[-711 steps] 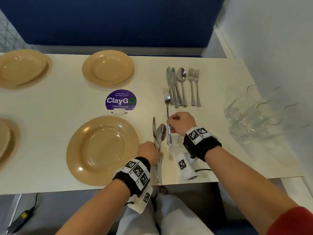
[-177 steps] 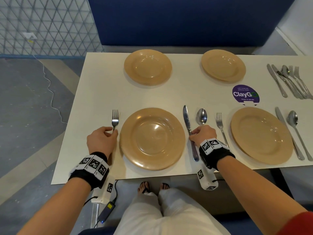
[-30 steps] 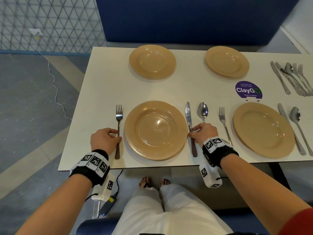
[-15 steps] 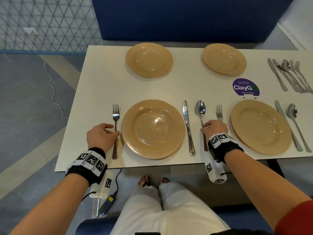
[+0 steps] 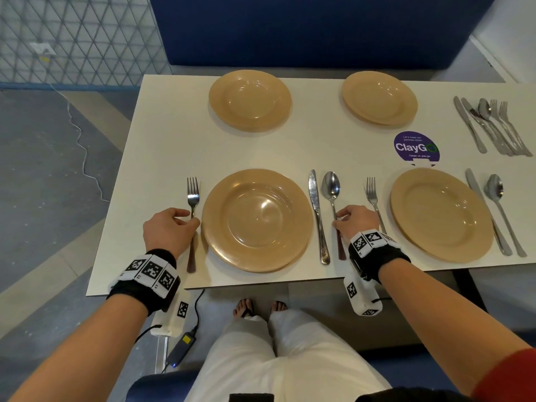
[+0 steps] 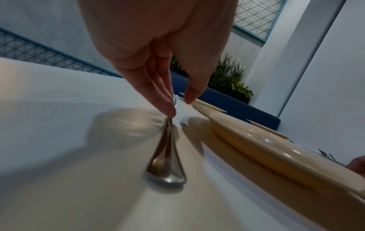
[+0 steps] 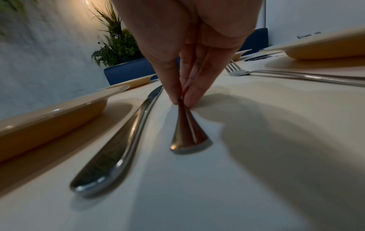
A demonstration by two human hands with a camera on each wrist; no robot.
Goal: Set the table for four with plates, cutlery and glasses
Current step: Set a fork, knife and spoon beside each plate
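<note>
Lower left, the left hand rests near-straight fingertips on the slim steel fork, thumb off, beside the round tan plate. Centre-right, the right hand pinches the steel spoon by its handle; slide both parallel, ends level.

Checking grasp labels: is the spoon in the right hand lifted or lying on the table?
Lying: the spoon handle end sits on the table; the right hand pinches it.

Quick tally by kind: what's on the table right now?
Tan round plates: 4
Steel forks: 4
Steel knives: 4
Steel spoons: 3 visible; far-right pile overlaps
Purple round sticker: 1
Total: 16
</note>
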